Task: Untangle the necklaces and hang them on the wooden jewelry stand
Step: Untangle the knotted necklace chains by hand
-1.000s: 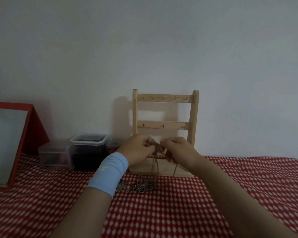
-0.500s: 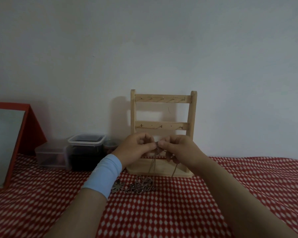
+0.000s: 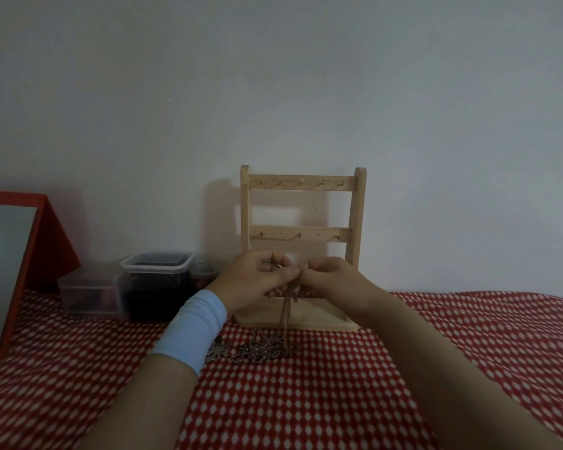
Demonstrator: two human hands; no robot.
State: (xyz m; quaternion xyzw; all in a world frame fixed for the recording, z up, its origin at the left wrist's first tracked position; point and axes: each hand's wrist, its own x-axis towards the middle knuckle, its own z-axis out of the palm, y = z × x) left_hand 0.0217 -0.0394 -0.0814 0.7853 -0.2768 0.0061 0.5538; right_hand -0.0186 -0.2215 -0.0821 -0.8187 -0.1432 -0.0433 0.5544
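While looking down from the head, sees the left hand (image 3: 257,280) and the right hand (image 3: 333,280) close together, just in front of the wooden jewelry stand (image 3: 301,183). Finds the fingers of both hands curled in, thumb tips almost touching, pinching the top of the necklaces (image 3: 285,311). Notes a thin chain hanging straight down from the pinch to the red and white cloth (image 3: 322,401). Spots the rest of the necklaces lying in a small tangled heap on the cloth, just in front of the stand's base. Sees a flower-shaped charm (image 3: 217,350) beside that heap, partly behind a light blue wristband (image 3: 192,329) on the left arm. Finds the stand upright against the white wall (image 3: 306,76), with two bars of little hooks. Sees, off to the left, a dark tub (image 3: 158,280) with a clear lid, a clear box (image 3: 88,293) just beside it, and a red-framed panel (image 3: 43,241) leaning at the far left.
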